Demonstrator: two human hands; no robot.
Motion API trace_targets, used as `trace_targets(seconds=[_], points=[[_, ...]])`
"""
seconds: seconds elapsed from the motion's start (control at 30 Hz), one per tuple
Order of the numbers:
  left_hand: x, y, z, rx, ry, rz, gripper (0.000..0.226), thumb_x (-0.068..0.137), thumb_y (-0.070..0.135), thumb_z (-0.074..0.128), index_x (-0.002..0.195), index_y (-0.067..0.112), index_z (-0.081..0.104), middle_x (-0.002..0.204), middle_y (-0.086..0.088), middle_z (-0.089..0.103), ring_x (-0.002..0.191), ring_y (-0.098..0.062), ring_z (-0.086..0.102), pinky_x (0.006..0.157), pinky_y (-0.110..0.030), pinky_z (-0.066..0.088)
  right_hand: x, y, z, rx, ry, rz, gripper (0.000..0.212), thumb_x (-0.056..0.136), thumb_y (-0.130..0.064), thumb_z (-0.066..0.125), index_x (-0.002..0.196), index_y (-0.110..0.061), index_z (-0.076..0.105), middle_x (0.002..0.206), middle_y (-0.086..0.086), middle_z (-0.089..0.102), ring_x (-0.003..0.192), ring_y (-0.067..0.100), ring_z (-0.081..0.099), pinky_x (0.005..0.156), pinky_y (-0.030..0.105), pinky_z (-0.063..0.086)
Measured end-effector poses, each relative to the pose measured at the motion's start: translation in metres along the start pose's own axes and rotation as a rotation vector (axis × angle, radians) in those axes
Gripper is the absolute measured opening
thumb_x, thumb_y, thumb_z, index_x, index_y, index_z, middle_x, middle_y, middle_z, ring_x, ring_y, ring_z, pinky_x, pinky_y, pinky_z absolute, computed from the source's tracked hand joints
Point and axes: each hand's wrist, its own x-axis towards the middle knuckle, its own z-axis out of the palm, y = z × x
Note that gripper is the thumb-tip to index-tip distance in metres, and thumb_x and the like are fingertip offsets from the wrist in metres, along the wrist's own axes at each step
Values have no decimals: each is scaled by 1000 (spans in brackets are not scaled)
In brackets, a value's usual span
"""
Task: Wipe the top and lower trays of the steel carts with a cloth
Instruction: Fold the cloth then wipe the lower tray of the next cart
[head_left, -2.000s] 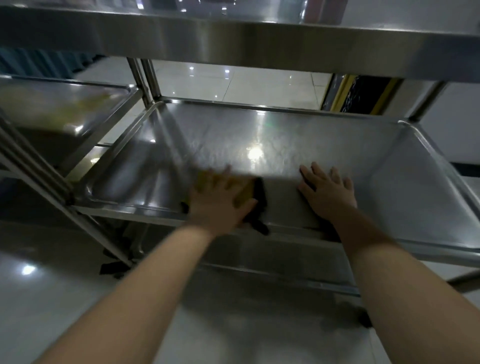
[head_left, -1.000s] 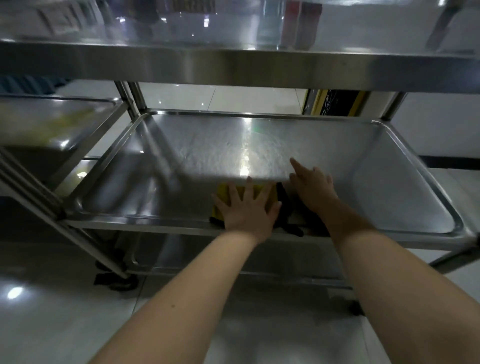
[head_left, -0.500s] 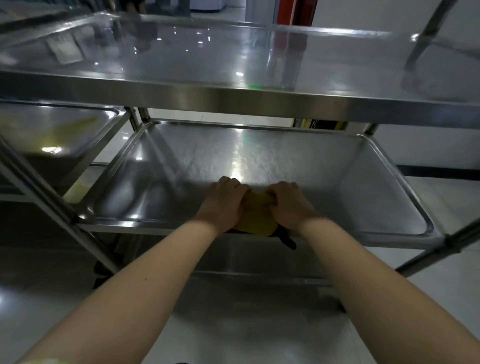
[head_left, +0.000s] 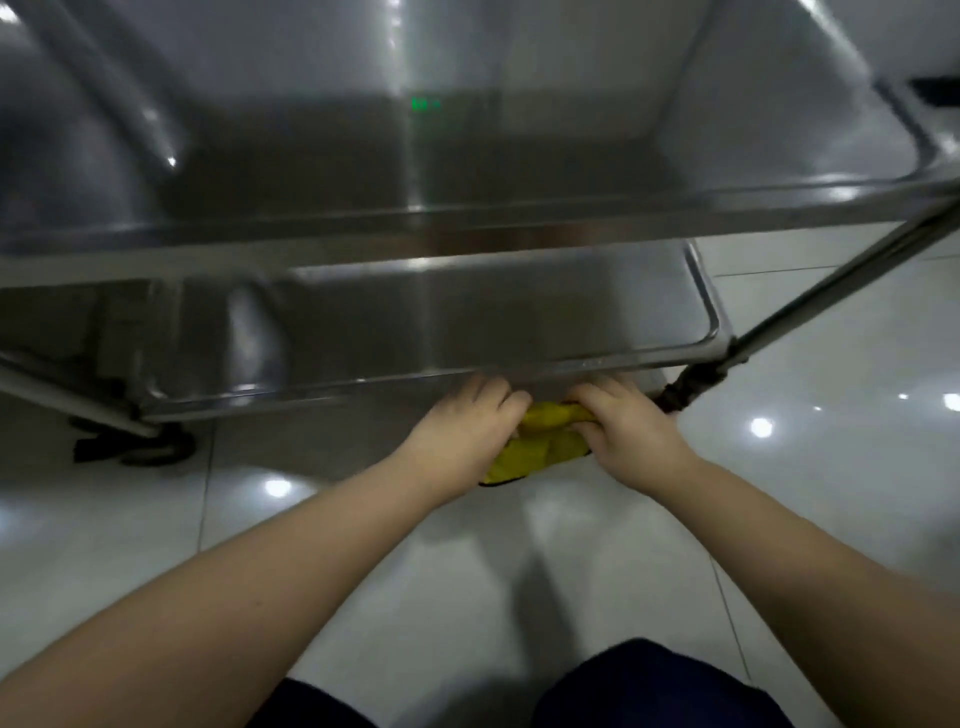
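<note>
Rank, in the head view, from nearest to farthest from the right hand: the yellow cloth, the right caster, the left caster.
1. yellow cloth: gripped by the right hand, on its left side.
2. right caster: just beyond it, to the right.
3. left caster: far left, under the cart.

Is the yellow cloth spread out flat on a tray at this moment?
No, the yellow cloth is bunched up, gripped between the left hand and the right hand, just in front of the lower tray rim.

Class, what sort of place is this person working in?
Probably a commercial kitchen or canteen: a tiered stainless-steel cart with rimmed trays, a glossy white tiled floor, and a bunched yellow cloth gripped by the left hand and right hand.
</note>
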Motion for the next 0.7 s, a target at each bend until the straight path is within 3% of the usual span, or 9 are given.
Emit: trace_targets(seconds=[0.03, 0.13, 0.2, 0.27, 0.33, 0.43, 0.57, 0.63, 0.7], points=[[7, -2, 11, -18, -5, -22, 35, 71, 5, 77, 104, 6, 66, 93, -16, 60, 81, -38, 61, 54, -36, 50, 6, 9, 7, 16, -21, 14, 30, 80, -11, 61, 109, -6, 69, 103, 18, 67, 94, 43, 63, 80, 40, 50], [44, -18, 35, -124, 64, -169, 31, 97, 16, 55, 128, 11, 56, 119, -15, 51, 111, -35, 49, 81, -39, 42, 44, 35, 13, 81, -44, 139, 33, 94, -23, 57, 126, -18, 65, 121, 11, 63, 111, 31, 58, 84, 27, 39], [74, -34, 45, -181, 147, -245, 27, 100, 20, 51, 124, 11, 60, 119, -15, 54, 111, -34, 49, 85, -37, 38, 79, 56, 17, 181, -46, 227, 35, 93, -25, 62, 128, -28, 64, 125, 5, 63, 114, 24, 57, 91, 25, 41], [98, -56, 57, -157, 186, -284, 25, 98, 18, 53, 120, 12, 65, 118, -15, 60, 111, -35, 54, 86, -36, 39, 114, 74, 28, 204, -6, 227, 36, 91, -22, 64, 127, -28, 66, 127, 4, 65, 117, 24, 58, 95, 26, 42], [110, -85, 77, -128, 188, -374, 33, 98, 19, 50, 128, 18, 63, 128, -12, 61, 119, -34, 53, 97, -39, 41, 137, 83, 48, 83, 17, 266, 39, 94, -24, 59, 132, -30, 62, 135, 4, 59, 124, 28, 53, 102, 35, 42], [112, -124, 107, -37, 203, -515, 48, 98, 33, 32, 141, 19, 51, 145, -12, 49, 135, -36, 39, 111, -46, 33, 139, 73, 77, -121, 97, 311, 48, 98, -38, 49, 146, -37, 41, 153, 1, 37, 140, 31, 29, 113, 44, 24], [124, -132, 127, 55, 51, -647, 54, 105, 43, 21, 157, 34, 12, 166, -7, 10, 150, -37, 9, 120, -57, 4, 122, 53, 111, -268, -111, 145, 58, 95, -67, 17, 149, -56, -2, 166, -3, -5, 147, 44, -11, 115, 65, -8], [129, -128, 134, 90, 32, -663, 55, 105, 46, 15, 157, 36, 2, 167, -3, 1, 152, -34, -1, 119, -59, -3, 129, 62, 118, -327, -152, 165, 60, 89, -70, 5, 145, -59, -15, 164, -3, -18, 145, 46, -18, 113, 66, -11], [127, -126, 137, 86, 39, -656, 56, 104, 47, 13, 157, 35, 1, 167, -2, -1, 152, -32, -4, 118, -59, -5, 153, 73, 114, -330, -146, 195, 59, 90, -71, 5, 144, -60, -18, 162, -4, -23, 145, 45, -20, 113, 65, -13]])
